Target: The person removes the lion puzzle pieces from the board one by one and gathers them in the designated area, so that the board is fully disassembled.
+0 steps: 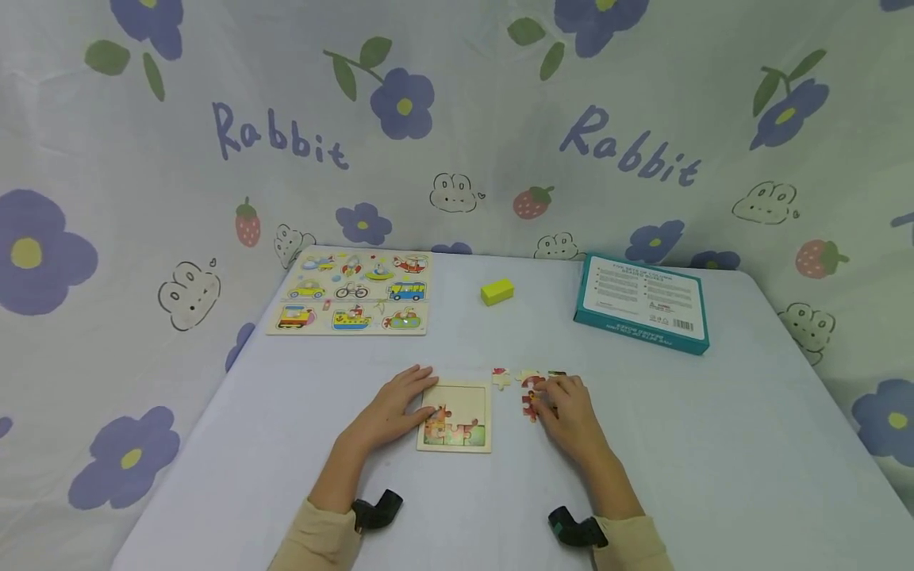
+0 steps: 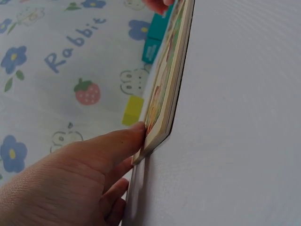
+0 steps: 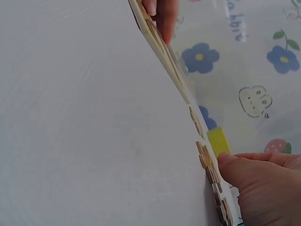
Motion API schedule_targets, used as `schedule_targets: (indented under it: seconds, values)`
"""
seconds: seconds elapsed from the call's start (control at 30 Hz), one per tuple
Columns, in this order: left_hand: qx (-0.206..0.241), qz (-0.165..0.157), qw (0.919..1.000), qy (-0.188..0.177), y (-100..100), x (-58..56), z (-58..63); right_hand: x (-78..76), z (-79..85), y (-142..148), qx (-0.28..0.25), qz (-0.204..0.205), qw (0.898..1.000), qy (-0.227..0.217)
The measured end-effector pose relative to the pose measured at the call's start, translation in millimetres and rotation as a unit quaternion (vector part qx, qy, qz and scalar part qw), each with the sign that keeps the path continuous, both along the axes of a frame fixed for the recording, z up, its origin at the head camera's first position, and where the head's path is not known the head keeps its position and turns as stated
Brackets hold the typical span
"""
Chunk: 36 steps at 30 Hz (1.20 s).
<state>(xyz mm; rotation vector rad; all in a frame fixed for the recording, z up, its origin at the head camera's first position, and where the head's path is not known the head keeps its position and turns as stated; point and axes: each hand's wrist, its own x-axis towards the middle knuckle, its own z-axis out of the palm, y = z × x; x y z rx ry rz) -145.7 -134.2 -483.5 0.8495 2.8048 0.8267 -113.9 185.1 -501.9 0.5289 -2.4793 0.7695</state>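
Resting my left hand (image 1: pixel 394 408) on the left rim of the puzzle tray (image 1: pixel 462 399), L fingers relaxed and fairly straight, thumb laid over the edge, nothing clenched. Tray's flat on the worktop (image 1: pixel 286 452), between my hands, w/ the fitted pcs (image 1: pixel 457 434) along its near side and a bare stretch beyond. Over to the right: my right hand (image 1: pixel 574 416) is down at the loose red pcs (image 1: pixel 529 408), fingers bent, thumb and index right by them. Pinching 1 or just touching? Can't tell, the hand hides too much. A loose cream pc (image 1: pixel 501 380) lies just beside the tray's far-right corner.

Now the feel, best guess: tray and pcs look like thin wood, so light, stiff, no give. Printed faces prob. a bit slick, and they lie flat, so a grab from on top would slip; best hold is the cut sides, thumb vs. index, nail under the edge if req'd. Tabs look the weakest bit, so take the body and don't twist. Tray's prob. light enough to skate w/ a nudge, so gentle pressure on the rim, thumb clear of the gaps, should do.
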Motion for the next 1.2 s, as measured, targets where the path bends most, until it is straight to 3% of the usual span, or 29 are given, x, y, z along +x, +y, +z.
schedule_targets:
  seconds: [0.43, 0.7, 0.87, 0.97, 1.2]
  values:
    - [-0.002, 0.001, 0.9999, -0.015, 0.6, 3.8, 4.0, 8.6, 8.9, -22.3, 0.008, 0.046, 0.999, -0.003]
    - [0.003, -0.009, 1.0, 0.001, -1.2, 2.2, 0.1, 18.3, 5.2, -54.3, 0.001, 0.14, 0.989, -0.034]
    - [0.009, -0.014, 0.9999, 0.005, -1.5, 1.3, -0.9, 22.9, 2.8, -73.5, 0.007, 0.194, 0.981, -0.007]
    - [0.012, -0.013, 0.9998, 0.005, -1.0, 1.1, 0.0, 23.3, 3.2, -76.8, 0.009, 0.198, 0.98, 0.014]
    - [0.014, -0.007, 0.9999, 0.0, -0.7, 0.5, 1.2, 22.2, 1.8, -78.5, 0.011, 0.203, 0.979, 0.005]
